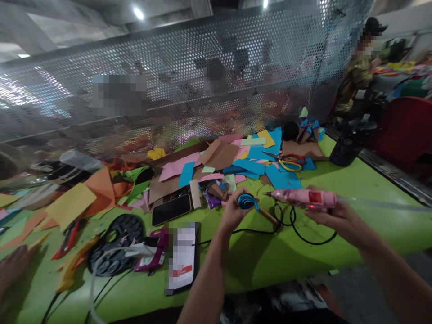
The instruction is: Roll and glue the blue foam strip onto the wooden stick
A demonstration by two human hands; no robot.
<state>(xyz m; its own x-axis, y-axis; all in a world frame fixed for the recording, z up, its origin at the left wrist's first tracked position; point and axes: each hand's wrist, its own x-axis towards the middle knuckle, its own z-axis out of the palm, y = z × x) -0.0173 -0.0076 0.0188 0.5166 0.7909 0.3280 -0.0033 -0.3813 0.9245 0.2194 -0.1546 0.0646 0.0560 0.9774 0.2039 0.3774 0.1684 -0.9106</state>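
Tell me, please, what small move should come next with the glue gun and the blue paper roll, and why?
Probably bring the glue gun nozzle left onto the blue paper roll: the right hand aims it there, apart from the roll held by the left hand.

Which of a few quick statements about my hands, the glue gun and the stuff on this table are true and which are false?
1. The right hand holds a pink glue gun. True.
2. The left hand holds a red paper roll. False: it holds a blue paper coil on a wooden stick.
3. The glue gun's nozzle points toward the coil. True.
4. The scissors lie in the left hand. False: they rest on the blue paper farther back.
5. The table has a green top. True.
6. The dark phone stands upright. False: it lies flat.
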